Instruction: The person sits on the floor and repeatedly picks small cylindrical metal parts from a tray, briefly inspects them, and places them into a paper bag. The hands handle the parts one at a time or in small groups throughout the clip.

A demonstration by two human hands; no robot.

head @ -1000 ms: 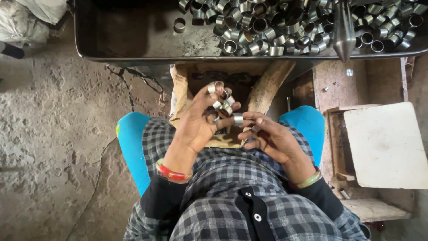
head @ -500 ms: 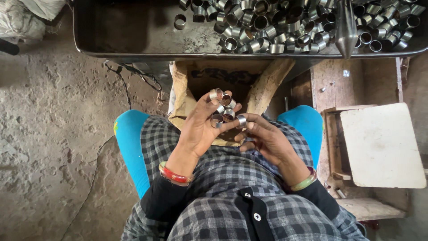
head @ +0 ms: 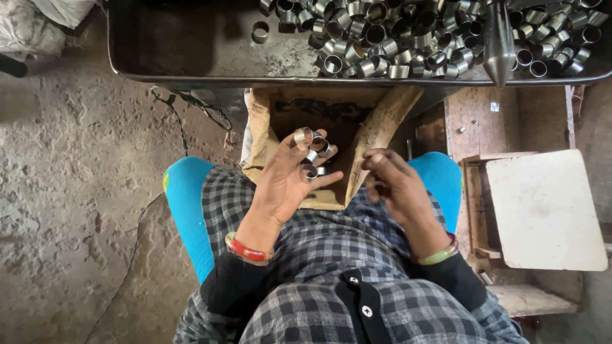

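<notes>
The left hand [head: 287, 185] is raised over the lap, its fingers [head: 305, 141] spread and threaded with several short metal rings [head: 311, 153], grasping them loosely above an open cardboard box [head: 376, 127]. The right hand [head: 395, 185] hangs just beside it, fingers curled inward; whether they pinch a ring I cannot tell from here. A great heap of loose rings [head: 408, 38] fills the metal tray [head: 191, 44] on the bench ahead. It looks like a sorting step, and the handful wants a steady, careful release.
</notes>
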